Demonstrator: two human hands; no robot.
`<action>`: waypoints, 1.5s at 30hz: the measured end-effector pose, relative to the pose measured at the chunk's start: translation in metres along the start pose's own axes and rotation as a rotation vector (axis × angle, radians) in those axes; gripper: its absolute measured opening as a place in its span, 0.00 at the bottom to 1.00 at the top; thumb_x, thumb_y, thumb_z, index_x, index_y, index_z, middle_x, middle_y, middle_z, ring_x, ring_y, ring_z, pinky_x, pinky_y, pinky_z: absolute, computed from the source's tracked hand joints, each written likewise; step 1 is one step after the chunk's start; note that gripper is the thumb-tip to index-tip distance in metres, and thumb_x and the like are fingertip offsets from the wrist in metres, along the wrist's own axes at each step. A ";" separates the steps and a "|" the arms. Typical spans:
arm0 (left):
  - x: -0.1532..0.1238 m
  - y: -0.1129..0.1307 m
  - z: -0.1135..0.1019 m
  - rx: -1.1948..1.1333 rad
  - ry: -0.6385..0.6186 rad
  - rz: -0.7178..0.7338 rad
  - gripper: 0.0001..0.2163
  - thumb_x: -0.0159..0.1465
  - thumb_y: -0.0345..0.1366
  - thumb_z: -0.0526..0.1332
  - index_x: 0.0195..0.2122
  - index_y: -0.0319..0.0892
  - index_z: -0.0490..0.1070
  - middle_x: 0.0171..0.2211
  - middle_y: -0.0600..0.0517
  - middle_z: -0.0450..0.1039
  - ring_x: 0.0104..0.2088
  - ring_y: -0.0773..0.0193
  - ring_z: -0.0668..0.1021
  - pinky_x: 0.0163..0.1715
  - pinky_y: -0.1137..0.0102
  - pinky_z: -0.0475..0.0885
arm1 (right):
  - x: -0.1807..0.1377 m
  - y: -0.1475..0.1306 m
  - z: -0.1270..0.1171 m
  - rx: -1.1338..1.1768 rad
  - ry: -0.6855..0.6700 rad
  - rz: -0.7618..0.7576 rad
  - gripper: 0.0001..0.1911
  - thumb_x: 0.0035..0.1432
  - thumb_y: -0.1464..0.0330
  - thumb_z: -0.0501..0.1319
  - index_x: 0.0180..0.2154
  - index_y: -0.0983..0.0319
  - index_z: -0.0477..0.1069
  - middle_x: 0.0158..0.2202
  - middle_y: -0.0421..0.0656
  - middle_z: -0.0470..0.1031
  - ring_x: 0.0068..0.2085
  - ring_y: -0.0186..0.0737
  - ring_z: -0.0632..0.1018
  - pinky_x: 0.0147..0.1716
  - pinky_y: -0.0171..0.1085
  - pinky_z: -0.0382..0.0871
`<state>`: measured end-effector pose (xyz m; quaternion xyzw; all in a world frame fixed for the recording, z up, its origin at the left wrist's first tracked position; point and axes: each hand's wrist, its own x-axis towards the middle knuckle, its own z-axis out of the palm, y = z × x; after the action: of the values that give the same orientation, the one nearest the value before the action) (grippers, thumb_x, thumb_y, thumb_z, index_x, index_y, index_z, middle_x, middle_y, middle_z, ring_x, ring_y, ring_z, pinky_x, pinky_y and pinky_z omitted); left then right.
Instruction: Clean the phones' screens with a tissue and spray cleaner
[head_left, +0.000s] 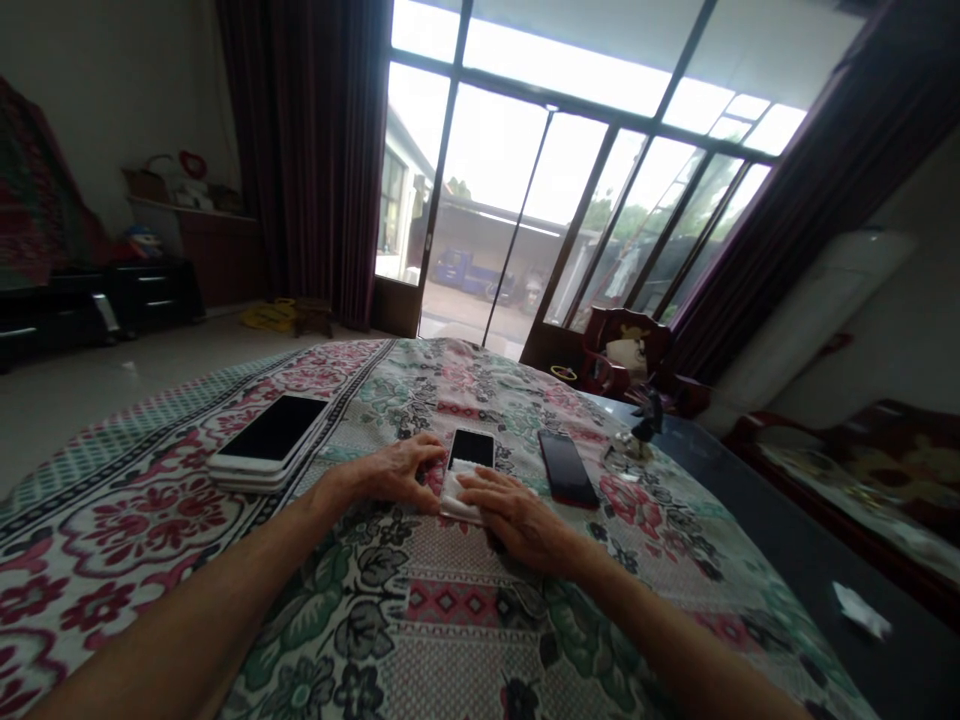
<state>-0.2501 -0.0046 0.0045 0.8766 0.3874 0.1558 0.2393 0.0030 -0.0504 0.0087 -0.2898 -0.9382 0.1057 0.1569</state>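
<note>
A phone with a black screen (pixel 472 447) lies flat on the flowered tablecloth (pixel 390 600) in front of me. My left hand (pixel 401 472) grips its left edge with curled fingers. My right hand (pixel 517 515) presses a white cloth (pixel 456 492) onto the near half of the screen, fingers flat on top of it. Both forearms reach in from the bottom of the view.
A dark red phone (pixel 567 467) lies just right of my hands. A stack of white-edged phones (pixel 266 443) sits to the left. A small glass object (pixel 628 447) stands at the cloth's right edge, and a white scrap (pixel 861 609) lies on the dark tabletop.
</note>
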 end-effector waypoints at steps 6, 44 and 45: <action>0.002 -0.005 0.001 -0.050 0.005 0.003 0.36 0.46 0.48 0.71 0.57 0.48 0.65 0.60 0.48 0.60 0.57 0.48 0.65 0.57 0.63 0.61 | 0.024 0.048 0.000 -0.036 0.113 0.087 0.21 0.64 0.74 0.48 0.54 0.57 0.69 0.59 0.44 0.69 0.61 0.45 0.66 0.60 0.54 0.60; -0.002 -0.002 -0.011 0.003 -0.061 0.036 0.33 0.45 0.26 0.54 0.56 0.44 0.68 0.63 0.50 0.60 0.62 0.52 0.63 0.62 0.61 0.58 | 0.012 0.018 0.004 0.140 0.104 -0.095 0.22 0.50 0.78 0.53 0.42 0.55 0.77 0.51 0.38 0.76 0.60 0.43 0.68 0.60 0.53 0.58; -0.002 -0.002 -0.010 0.009 -0.053 0.037 0.33 0.45 0.26 0.54 0.56 0.44 0.68 0.63 0.50 0.61 0.62 0.52 0.64 0.62 0.61 0.58 | 0.011 0.023 0.003 0.156 0.130 -0.103 0.21 0.49 0.78 0.53 0.39 0.55 0.78 0.49 0.38 0.77 0.58 0.42 0.71 0.60 0.53 0.59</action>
<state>-0.2571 -0.0020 0.0122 0.8884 0.3653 0.1353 0.2428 0.0049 -0.0263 0.0016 -0.2344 -0.9286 0.1515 0.2447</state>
